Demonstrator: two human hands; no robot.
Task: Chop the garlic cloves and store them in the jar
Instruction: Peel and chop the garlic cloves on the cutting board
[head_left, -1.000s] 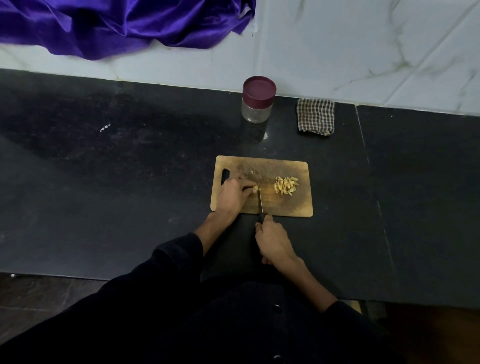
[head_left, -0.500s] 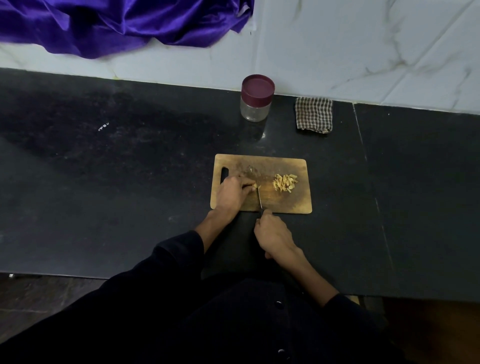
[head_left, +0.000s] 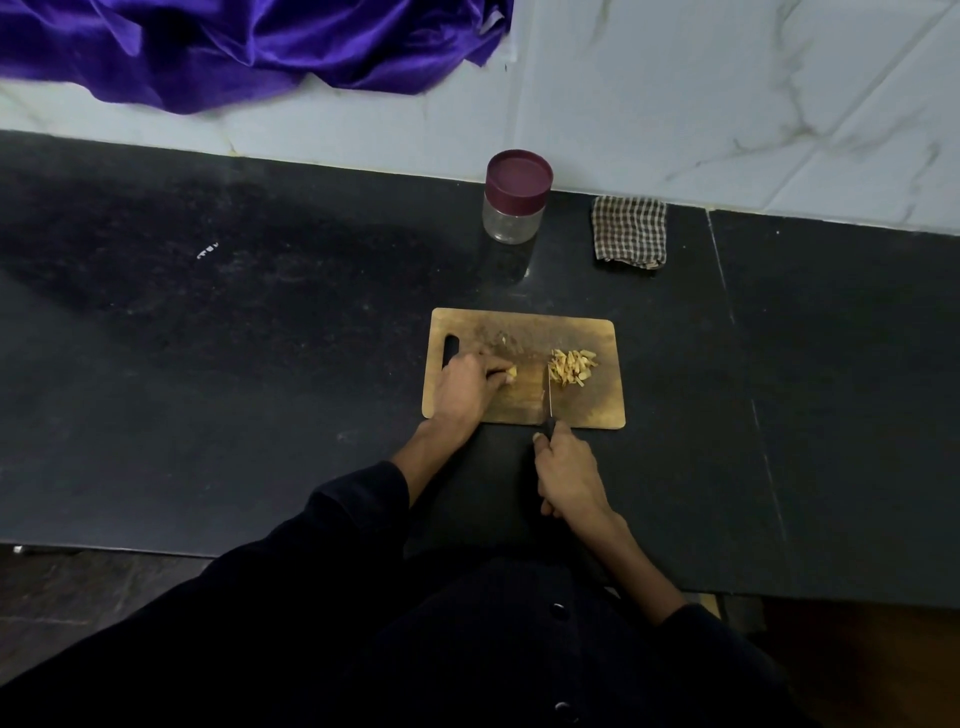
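A wooden cutting board (head_left: 571, 410) lies on the black counter. My left hand (head_left: 467, 387) rests on its left part and pinches a garlic clove (head_left: 512, 372) at the fingertips. My right hand (head_left: 569, 475) grips the handle of a knife (head_left: 549, 397) just below the board's near edge. The thin blade stands on the board beside a pile of chopped garlic (head_left: 573, 367), a gap apart from the clove. A clear jar (head_left: 514, 221) with a maroon lid on it stands behind the board near the wall.
A folded checked cloth (head_left: 629, 232) lies to the right of the jar. Purple satin fabric (head_left: 234, 47) hangs down the white marble wall at the upper left. The counter's front edge runs just in front of my body.
The knife has shifted right, away from the clove in my left hand, up against the chopped pile. My left hand stays on the clove.
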